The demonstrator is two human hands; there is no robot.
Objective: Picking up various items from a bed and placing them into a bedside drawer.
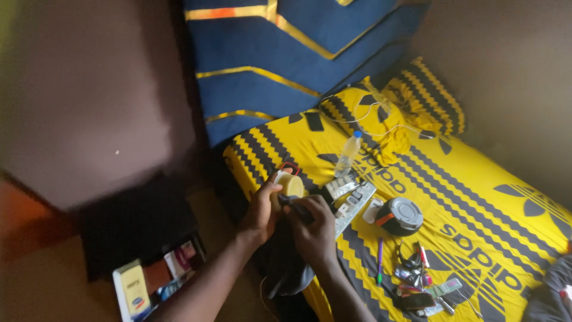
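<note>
Yellow jar [291,184] gripped, hands [262,210] together (wrists bent)

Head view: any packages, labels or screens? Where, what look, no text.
Yellow-and-white box: lower left, in the dark open compartment, upright rectangle with blue oval mark.
Small cartons: beside it, reddish and white.
Clear plastic bottle: on the yellow bedsheet, blue cap, no label I can make out.
No screens visible.

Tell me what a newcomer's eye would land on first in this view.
The bright yellow bedsheet with black zigzag stripes fills the right half and draws the eye first. At its near-left edge, the left hand and right hand meet over a pale yellow round container. Just right of them lie a white power strip, a round dark speaker and a clear plastic bottle.
</note>
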